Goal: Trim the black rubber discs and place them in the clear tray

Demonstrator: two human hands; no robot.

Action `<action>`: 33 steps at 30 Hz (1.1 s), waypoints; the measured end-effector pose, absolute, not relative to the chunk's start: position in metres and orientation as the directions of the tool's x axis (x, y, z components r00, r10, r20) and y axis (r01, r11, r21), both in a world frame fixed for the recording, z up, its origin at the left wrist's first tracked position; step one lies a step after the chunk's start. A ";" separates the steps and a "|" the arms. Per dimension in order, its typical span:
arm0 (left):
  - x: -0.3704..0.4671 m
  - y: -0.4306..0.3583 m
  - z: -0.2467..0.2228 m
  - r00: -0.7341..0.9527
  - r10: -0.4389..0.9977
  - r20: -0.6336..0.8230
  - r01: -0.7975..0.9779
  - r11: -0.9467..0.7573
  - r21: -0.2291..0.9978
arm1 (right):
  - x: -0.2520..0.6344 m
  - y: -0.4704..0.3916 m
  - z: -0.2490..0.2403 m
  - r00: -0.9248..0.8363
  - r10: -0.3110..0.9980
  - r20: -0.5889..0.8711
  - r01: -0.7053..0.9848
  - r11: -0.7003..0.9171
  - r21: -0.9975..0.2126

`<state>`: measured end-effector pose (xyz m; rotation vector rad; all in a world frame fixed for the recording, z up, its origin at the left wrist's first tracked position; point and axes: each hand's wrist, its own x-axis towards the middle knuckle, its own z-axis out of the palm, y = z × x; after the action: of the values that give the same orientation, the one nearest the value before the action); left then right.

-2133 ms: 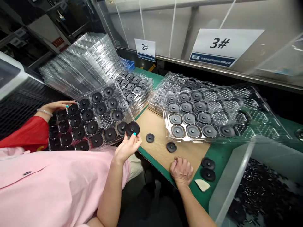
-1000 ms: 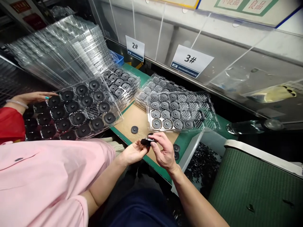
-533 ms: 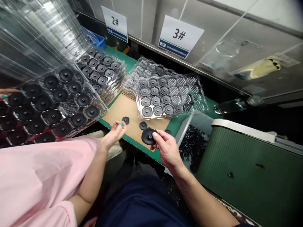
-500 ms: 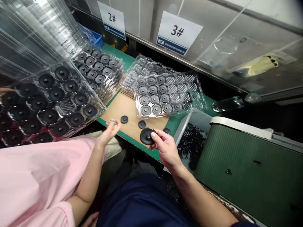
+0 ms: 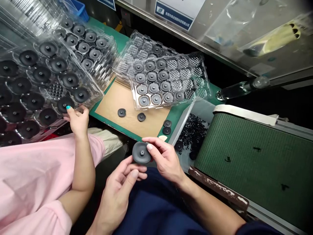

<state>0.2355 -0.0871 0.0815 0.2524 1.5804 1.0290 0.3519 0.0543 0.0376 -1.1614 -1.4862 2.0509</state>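
Observation:
My right hand (image 5: 164, 159) pinches a round black rubber disc (image 5: 141, 152) with a small hub at its centre, held above my lap. My left hand (image 5: 118, 188) is just below the disc, palm up and fingers apart, holding nothing. A co-worker in a pink top sits at my left; that person's hand (image 5: 77, 118), with teal nails, rests on the edge of a clear blister tray (image 5: 96, 96) filled with black discs.
A clear tray of grey discs (image 5: 156, 81) lies on a stack by the brown cardboard mat (image 5: 114, 98). Loose discs (image 5: 121, 112) lie on the mat. A clear bin of small black parts (image 5: 193, 130) and a green conveyor belt (image 5: 244, 153) are to the right.
The co-worker handed the disc to my right hand, then reached back to the tray. I drew the disc toward my lap and my left hand came up beneath it. The view tilted down.

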 end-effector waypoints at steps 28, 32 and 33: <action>0.225 -0.083 0.090 -0.308 0.657 -0.688 -0.364 0.587 0.723 | 0.351 0.054 0.048 -0.668 0.637 -0.386 0.089 -0.446 -0.890; 0.226 -0.084 0.089 -0.305 0.656 -0.691 -0.388 0.577 0.719 | 0.350 0.055 0.047 -0.671 0.632 -0.388 0.110 -0.432 -0.895; 0.226 -0.084 0.089 -0.303 0.656 -0.691 -0.390 0.576 0.718 | 0.350 0.055 0.047 -0.672 0.631 -0.389 0.115 -0.430 -0.896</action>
<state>0.2259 -0.0836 0.0886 0.2318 1.5659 1.0498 0.3499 0.0549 0.0469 -1.0460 -1.4391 2.1632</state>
